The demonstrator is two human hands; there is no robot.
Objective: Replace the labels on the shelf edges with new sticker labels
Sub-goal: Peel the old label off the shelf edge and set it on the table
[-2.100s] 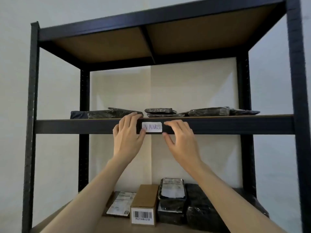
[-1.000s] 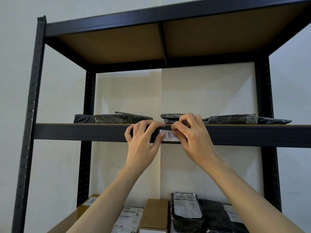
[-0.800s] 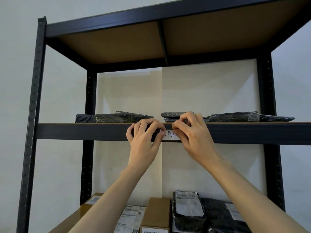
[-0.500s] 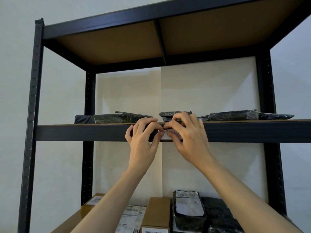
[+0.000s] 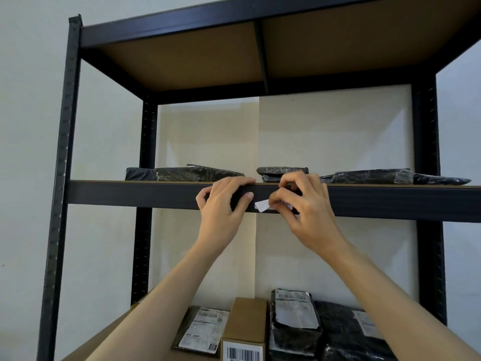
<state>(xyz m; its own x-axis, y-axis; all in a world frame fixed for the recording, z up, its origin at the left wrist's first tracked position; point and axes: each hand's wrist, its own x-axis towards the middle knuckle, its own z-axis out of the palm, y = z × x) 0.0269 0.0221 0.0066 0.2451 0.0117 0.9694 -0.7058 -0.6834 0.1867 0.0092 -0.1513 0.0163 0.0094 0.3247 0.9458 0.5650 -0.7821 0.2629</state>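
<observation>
- Step in hand, as I judge it: peeling the old label (image 5: 262,205) off the shelf edge (image 5: 135,195). Its left end is lifted and curls away from the front face; fingers hide the rest.
- The right hand (image 5: 309,207) pinches the label between thumb and fingertips.
- The left hand (image 5: 223,207) grips the shelf edge just beside it, fingers curled over the top, thumb on the front.
- The next move likely calls for a slow, even pull along the edge so the paper comes off whole. No new sticker is in view.
- A dark metal rack (image 5: 62,152) stands against a pale wall (image 5: 31,126). Black wrapped parcels (image 5: 187,174) lie on this shelf, and a box (image 5: 246,324) is among more on the shelf below.
</observation>
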